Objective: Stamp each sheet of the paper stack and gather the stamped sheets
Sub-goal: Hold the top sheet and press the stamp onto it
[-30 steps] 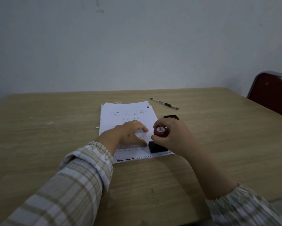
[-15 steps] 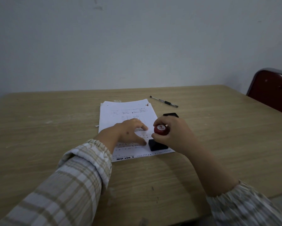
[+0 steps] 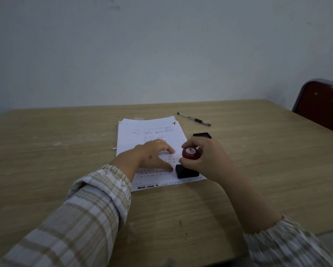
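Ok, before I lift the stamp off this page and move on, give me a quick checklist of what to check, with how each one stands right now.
1. Right hand grips the stamp by its red knob: ok.
2. Stamp's black base sits on the top sheet of the paper stack, near its front right corner: ok.
3. Left hand rests on the sheet, holding it down: ok.
4. Print is clean: cannot tell, base covers it.
5. Black ink pad beyond the right hand, within reach: ok.
6. Pen lies off the paper: ok.

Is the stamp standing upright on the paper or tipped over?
Upright: the stamp has its black base flat on the paper stack and its red knob on top, gripped by the right hand.
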